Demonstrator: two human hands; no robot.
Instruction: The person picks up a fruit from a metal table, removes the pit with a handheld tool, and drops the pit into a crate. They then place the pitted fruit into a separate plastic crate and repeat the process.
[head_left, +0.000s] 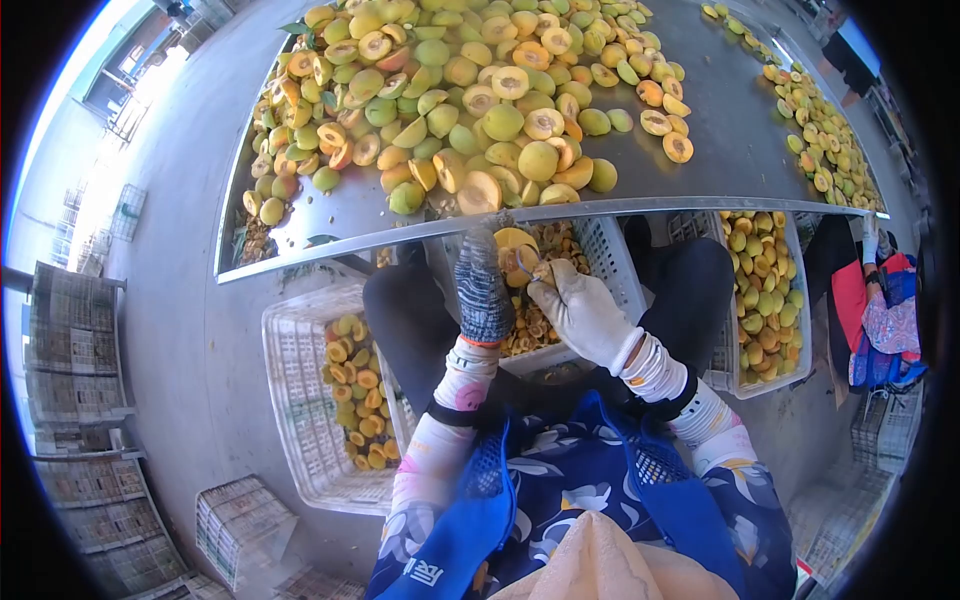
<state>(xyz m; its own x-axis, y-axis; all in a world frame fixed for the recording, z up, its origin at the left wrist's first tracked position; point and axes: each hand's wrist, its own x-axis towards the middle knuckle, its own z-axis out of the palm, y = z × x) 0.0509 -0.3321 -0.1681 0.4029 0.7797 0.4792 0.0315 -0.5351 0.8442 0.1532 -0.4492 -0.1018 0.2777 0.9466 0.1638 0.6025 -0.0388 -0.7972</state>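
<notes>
My left hand [482, 287], in a grey knitted glove, is closed on a cut yellow peach half [516, 252] just below the table edge. My right hand [590, 315], in a white glove, grips a small pitting tool [539, 273] whose curved metal end meets the fruit. The handle is mostly hidden in my fingers. Beneath both hands, between my knees, a white plastic crate [612, 262] holds pits and fruit scraps [530, 335]. In front, a heap of halved yellow-green peaches [480, 110] covers much of the metal table [710, 150].
Left of my leg stands a white crate [295, 400] with peach halves [360, 400]; another crate [806, 330] of halves [765, 300] is to my right. A co-worker's gloved hand [870, 240] shows at the far right. Stacked crates [75, 340] line the left side.
</notes>
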